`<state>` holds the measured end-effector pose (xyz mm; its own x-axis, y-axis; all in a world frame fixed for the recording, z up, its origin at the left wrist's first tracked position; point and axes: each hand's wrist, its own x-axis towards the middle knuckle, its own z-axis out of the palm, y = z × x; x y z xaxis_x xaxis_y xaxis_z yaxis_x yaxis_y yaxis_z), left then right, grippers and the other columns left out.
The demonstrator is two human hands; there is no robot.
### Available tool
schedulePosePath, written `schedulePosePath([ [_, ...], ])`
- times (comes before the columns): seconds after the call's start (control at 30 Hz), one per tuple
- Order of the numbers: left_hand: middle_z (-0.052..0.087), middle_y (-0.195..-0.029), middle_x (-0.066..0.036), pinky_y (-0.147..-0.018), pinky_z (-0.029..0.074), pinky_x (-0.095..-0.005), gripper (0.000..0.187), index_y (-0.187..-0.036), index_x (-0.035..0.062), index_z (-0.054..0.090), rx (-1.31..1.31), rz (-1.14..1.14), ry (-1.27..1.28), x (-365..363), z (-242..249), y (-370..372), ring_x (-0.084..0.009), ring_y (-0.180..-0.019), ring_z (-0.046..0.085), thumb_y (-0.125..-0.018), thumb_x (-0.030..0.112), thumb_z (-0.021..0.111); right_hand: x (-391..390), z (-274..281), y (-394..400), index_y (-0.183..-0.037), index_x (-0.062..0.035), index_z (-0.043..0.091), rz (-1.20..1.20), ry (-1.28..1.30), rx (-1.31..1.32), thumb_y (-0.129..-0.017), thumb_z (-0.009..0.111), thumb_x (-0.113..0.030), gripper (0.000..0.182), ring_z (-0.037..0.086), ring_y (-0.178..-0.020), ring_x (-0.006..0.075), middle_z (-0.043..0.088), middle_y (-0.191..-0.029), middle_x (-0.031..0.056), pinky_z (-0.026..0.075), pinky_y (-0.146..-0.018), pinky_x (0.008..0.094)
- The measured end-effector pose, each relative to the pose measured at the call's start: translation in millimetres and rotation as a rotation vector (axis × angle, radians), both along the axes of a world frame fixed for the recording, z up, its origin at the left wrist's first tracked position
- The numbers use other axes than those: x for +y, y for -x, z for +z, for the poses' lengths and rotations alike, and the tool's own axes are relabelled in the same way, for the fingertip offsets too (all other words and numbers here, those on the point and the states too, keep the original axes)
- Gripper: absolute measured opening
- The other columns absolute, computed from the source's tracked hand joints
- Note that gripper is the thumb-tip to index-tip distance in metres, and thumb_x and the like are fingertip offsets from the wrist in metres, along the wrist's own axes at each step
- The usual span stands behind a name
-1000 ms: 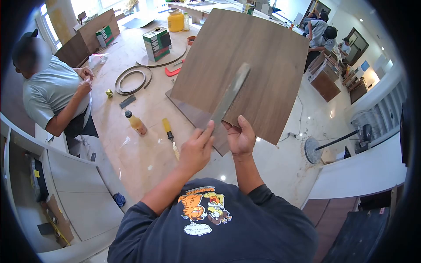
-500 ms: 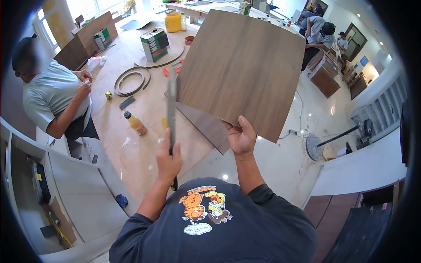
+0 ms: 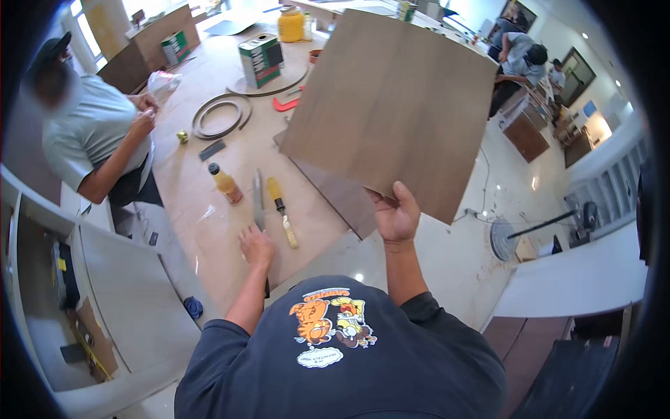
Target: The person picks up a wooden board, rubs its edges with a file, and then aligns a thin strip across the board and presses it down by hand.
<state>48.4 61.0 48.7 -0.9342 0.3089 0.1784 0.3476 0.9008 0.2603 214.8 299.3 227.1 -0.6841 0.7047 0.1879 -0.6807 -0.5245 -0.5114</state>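
Note:
My right hand (image 3: 398,215) grips the lower edge of a square wood-grain panel (image 3: 391,105), thumb on its near side. The panel is tilted up over the table's right edge. Low on the table, my left hand (image 3: 257,248) is closed over a long flat metal file (image 3: 259,199); its blade points away and its dark end shows beneath my wrist. Right of the file lies a yellow-handled brush (image 3: 280,206) with pale bristles. A bottle of amber liquid (image 3: 227,186) with a dark cap stands to the left. Another brown board (image 3: 335,199) lies partly beneath the raised panel.
On the table (image 3: 188,209) are coiled edge banding (image 3: 220,117), a green-and-white metal can (image 3: 260,61), a red clamp (image 3: 285,105) and a yellow jar (image 3: 291,24). A co-worker (image 3: 98,119) stands at the left. A floor fan (image 3: 502,239) is at the right.
My left hand has lowered the file from upright onto the table, revealing the brush. My right hand still holds the panel, now tilted slightly differently. The whole view has shifted a little.

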Motion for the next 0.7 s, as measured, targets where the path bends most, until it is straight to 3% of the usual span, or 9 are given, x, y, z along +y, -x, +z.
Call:
schedulePosePath([
  [0.1, 0.059, -0.091, -0.016, -0.085, 0.044, -0.0453, 0.050, -0.129, 0.0008, 0.048, 0.212, -0.114, -0.205, 18, 24, 4, -0.0329, -0.090, 0.056, -0.083, 0.016, 0.062, -4, 6, 0, -0.129, 0.0019, 0.047, -0.007, -0.022, -0.016, -0.090, 0.051, -0.012, 0.041, 0.058, -0.114, 0.0319, 0.058, -0.125, 0.0169, 0.047, -0.098, 0.0505],
  [0.17, 0.059, -0.091, -0.016, -0.081, 0.043, -0.0464, 0.055, -0.134, 0.0015, 0.046, 0.017, -0.359, -0.514, 40, 90, -16, -0.0327, -0.086, 0.057, -0.083, 0.014, 0.063, -7, 8, 1, -0.130, 0.0016, 0.045, -0.025, -0.031, -0.027, -0.090, 0.051, -0.011, 0.042, 0.057, -0.114, 0.0322, 0.057, -0.126, 0.0166, 0.047, -0.099, 0.0511],
  [0.3, 0.059, -0.079, -0.011, -0.075, 0.041, -0.0431, 0.071, -0.145, 0.0054, 0.032, 0.139, -0.772, -0.491, 77, 175, -63, -0.0281, -0.073, 0.058, -0.081, 0.014, 0.063, -9, 5, 4, -0.130, 0.0014, 0.044, 0.012, 0.015, 0.003, -0.090, 0.051, -0.011, 0.043, 0.058, -0.114, 0.0321, 0.056, -0.126, 0.0166, 0.047, -0.099, 0.0511],
  [0.5, 0.059, -0.076, -0.005, -0.071, 0.039, -0.0405, 0.074, -0.147, 0.0071, 0.028, 0.191, -0.870, -0.265, 99, 179, -90, -0.0237, -0.068, 0.058, -0.081, 0.015, 0.061, -7, 3, 2, -0.129, 0.0019, 0.045, 0.048, -0.001, 0.023, -0.090, 0.051, -0.012, 0.042, 0.058, -0.115, 0.0307, 0.058, -0.124, 0.0166, 0.046, -0.099, 0.0502],
  [0.6, 0.058, -0.070, -0.007, -0.071, 0.038, -0.0389, 0.062, -0.139, 0.0043, 0.043, 0.168, -0.915, -0.246, 93, 186, -92, -0.0250, -0.068, 0.059, -0.080, 0.012, 0.062, -3, -1, 2, -0.130, 0.0011, 0.045, 0.039, -0.006, 0.030, -0.090, 0.050, -0.008, 0.041, 0.058, -0.113, 0.0293, 0.058, -0.124, 0.0149, 0.048, -0.097, 0.0487],
  [0.7, 0.058, -0.067, -0.004, -0.065, 0.040, -0.0353, 0.044, -0.125, 0.0033, 0.056, 0.047, -1.008, -0.584, 87, 171, -98, -0.0190, -0.061, 0.056, -0.084, 0.014, 0.065, -6, 6, 1, -0.129, 0.0010, 0.045, 0.014, 0.034, 0.013, -0.090, 0.051, -0.009, 0.041, 0.059, -0.112, 0.0290, 0.058, -0.123, 0.0150, 0.048, -0.095, 0.0482],
])
